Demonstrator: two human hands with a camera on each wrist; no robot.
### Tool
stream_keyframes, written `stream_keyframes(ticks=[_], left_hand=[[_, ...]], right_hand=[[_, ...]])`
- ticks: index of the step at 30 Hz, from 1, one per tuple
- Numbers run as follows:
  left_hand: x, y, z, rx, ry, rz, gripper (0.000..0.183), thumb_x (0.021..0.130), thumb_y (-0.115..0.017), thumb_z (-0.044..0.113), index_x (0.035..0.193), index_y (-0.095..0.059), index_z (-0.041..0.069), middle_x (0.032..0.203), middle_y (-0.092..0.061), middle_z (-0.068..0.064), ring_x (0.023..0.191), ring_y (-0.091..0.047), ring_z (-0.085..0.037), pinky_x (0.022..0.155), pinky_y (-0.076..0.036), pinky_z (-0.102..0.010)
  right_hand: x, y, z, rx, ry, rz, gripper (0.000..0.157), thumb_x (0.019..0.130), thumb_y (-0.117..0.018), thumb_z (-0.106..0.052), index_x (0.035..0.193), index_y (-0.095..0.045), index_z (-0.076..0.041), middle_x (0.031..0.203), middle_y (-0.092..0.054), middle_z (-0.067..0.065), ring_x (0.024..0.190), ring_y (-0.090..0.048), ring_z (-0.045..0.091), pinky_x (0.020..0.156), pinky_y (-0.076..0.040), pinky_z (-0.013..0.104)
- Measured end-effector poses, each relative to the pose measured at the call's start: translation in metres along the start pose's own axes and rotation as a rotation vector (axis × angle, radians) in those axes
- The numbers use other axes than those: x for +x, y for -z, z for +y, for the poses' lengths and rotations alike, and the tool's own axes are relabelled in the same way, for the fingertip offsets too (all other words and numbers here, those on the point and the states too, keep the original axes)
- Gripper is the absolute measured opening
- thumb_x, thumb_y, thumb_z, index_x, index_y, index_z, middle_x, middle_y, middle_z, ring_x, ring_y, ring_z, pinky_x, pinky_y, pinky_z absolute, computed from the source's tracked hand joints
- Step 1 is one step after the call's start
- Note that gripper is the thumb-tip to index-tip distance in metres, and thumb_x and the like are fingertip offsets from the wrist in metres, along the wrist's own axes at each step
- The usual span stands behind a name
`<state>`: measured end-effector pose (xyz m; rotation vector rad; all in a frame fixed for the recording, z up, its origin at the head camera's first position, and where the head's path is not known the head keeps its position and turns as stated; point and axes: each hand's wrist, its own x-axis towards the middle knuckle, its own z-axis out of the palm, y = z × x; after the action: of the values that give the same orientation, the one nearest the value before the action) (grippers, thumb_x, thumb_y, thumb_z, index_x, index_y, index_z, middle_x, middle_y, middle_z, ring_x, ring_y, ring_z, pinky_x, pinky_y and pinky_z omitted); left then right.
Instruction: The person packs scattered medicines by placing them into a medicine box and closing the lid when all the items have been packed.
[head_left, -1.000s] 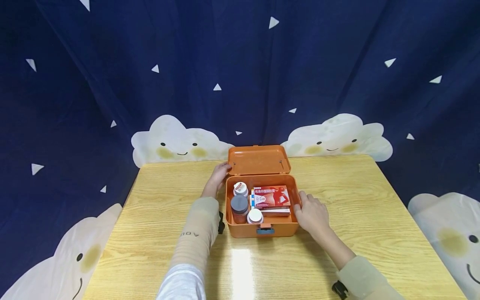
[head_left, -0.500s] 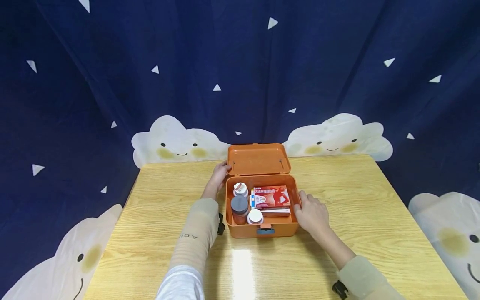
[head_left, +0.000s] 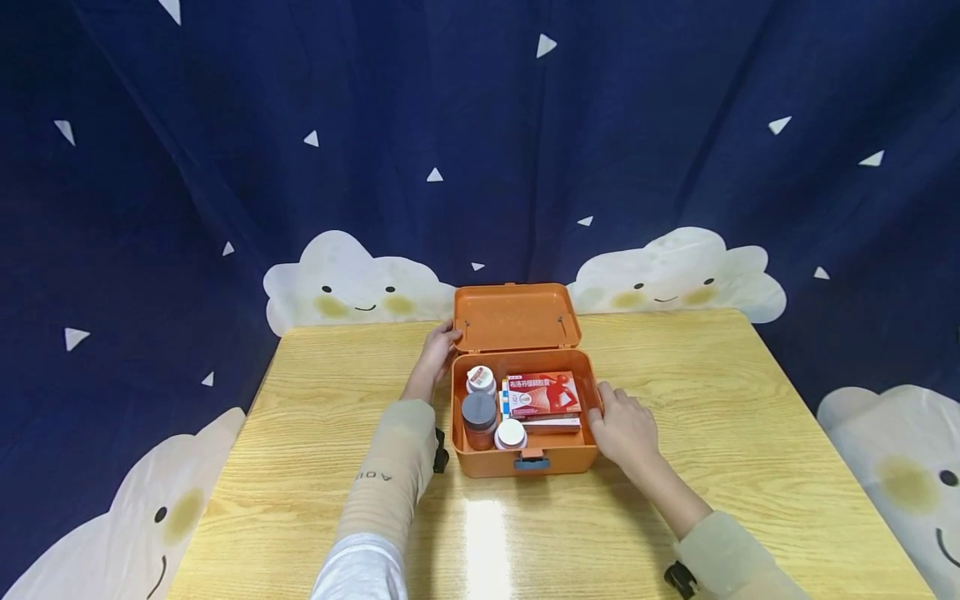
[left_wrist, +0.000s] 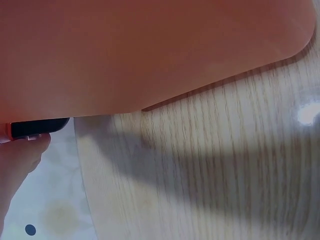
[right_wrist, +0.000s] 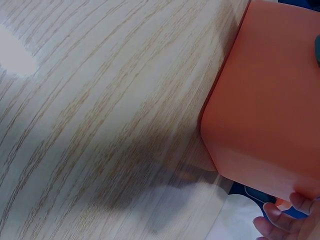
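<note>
An orange storage box (head_left: pixel 495 463) stands on the table with its hinged lid (head_left: pixel 517 318) raised at the back. My left hand (head_left: pixel 435 350) holds the lid's left edge; part of its fingers is hidden behind the lid. Against the box's right side rests my right hand (head_left: pixel 626 425), fingers fairly straight and the thumb at the rim. Inside are a dark-capped bottle (head_left: pixel 479 417), a white bottle (head_left: pixel 481 378), a white-capped bottle (head_left: pixel 511 433) and a red medicine box (head_left: pixel 543 393) over other flat boxes. A blue latch (head_left: pixel 532 463) is on the front.
The wooden table (head_left: pixel 315 467) stretches out on both sides of the box. Behind it hangs a dark blue curtain (head_left: pixel 480 100) with white triangles and smiling clouds. A light reflection lies on the tabletop in front of the box.
The lid's far edge has moved slightly up in the head view, with my left hand at its side. My right hand and the box's contents have stayed in place.
</note>
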<state>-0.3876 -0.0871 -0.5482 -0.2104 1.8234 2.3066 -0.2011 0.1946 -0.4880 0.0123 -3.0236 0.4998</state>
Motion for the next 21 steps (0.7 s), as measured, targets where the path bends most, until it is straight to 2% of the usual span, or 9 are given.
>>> stream_keyframes(ticks=[2,4,9,11,12,14,17,21], left_hand=[[0.005,0.002,-0.006,-0.013,-0.018,0.001,0.053,0.088,-0.042,0.004,0.14,-0.032,0.003,0.133,-0.046,-0.015,0.111,-0.051,-0.024,0.093,-0.043,-0.034],[0.007,0.006,-0.009,-0.044,-0.039,-0.03,0.052,0.088,-0.043,0.003,0.139,-0.034,0.001,0.132,-0.047,-0.016,0.111,-0.052,-0.025,0.092,-0.043,-0.034],[0.051,0.028,-0.046,-0.095,-0.07,-0.105,0.055,0.087,-0.05,0.008,0.14,-0.035,0.004,0.127,-0.052,-0.01,0.105,-0.057,-0.02,0.085,-0.048,-0.03],[0.067,0.032,-0.059,-0.073,-0.063,-0.093,0.055,0.088,-0.049,0.01,0.141,-0.033,0.006,0.129,-0.051,-0.01,0.107,-0.056,-0.021,0.087,-0.047,-0.032],[0.069,0.033,-0.06,-0.065,-0.063,-0.097,0.055,0.088,-0.05,0.01,0.141,-0.034,0.007,0.13,-0.05,-0.009,0.108,-0.055,-0.021,0.088,-0.047,-0.032],[0.066,0.03,-0.057,-0.065,-0.062,-0.105,0.055,0.089,-0.047,0.008,0.142,-0.031,0.006,0.133,-0.047,-0.012,0.111,-0.053,-0.023,0.09,-0.046,-0.034],[0.051,0.025,-0.047,-0.085,-0.073,-0.113,0.056,0.088,-0.051,0.009,0.141,-0.035,0.009,0.132,-0.049,-0.009,0.109,-0.054,-0.021,0.088,-0.046,-0.034],[0.018,0.011,-0.024,-0.043,-0.081,-0.052,0.054,0.087,-0.048,0.008,0.14,-0.036,0.008,0.132,-0.048,-0.01,0.111,-0.052,-0.022,0.089,-0.046,-0.036]], right_hand=[[0.0,0.0,0.0,0.001,0.002,-0.001,0.034,0.088,-0.045,-0.023,0.117,-0.048,-0.005,0.094,-0.057,0.017,0.086,-0.056,0.038,0.07,-0.042,0.052],[0.0,0.001,-0.001,0.001,0.002,-0.005,0.035,0.088,-0.045,-0.023,0.118,-0.048,-0.004,0.096,-0.058,0.018,0.087,-0.056,0.038,0.071,-0.041,0.053],[0.0,0.001,-0.001,-0.001,0.007,-0.018,0.037,0.088,-0.045,-0.021,0.119,-0.047,-0.002,0.098,-0.058,0.019,0.087,-0.056,0.039,0.072,-0.041,0.054],[-0.001,0.001,-0.001,-0.001,0.008,-0.021,0.037,0.088,-0.045,-0.021,0.119,-0.047,-0.001,0.097,-0.058,0.019,0.087,-0.056,0.039,0.072,-0.041,0.054],[-0.001,0.001,-0.001,0.0,0.008,-0.022,0.037,0.088,-0.046,-0.021,0.119,-0.047,-0.001,0.097,-0.058,0.019,0.087,-0.056,0.038,0.072,-0.042,0.054],[-0.002,0.001,-0.001,0.004,0.009,-0.02,0.037,0.087,-0.046,-0.021,0.119,-0.047,-0.001,0.096,-0.058,0.019,0.087,-0.056,0.038,0.071,-0.042,0.053],[-0.003,0.001,-0.002,0.006,0.012,-0.011,0.036,0.087,-0.046,-0.022,0.117,-0.048,-0.002,0.093,-0.059,0.017,0.085,-0.057,0.036,0.069,-0.043,0.051],[-0.003,0.001,-0.002,0.005,0.019,-0.007,0.034,0.087,-0.046,-0.022,0.114,-0.049,-0.002,0.091,-0.059,0.017,0.083,-0.057,0.036,0.067,-0.043,0.051]])
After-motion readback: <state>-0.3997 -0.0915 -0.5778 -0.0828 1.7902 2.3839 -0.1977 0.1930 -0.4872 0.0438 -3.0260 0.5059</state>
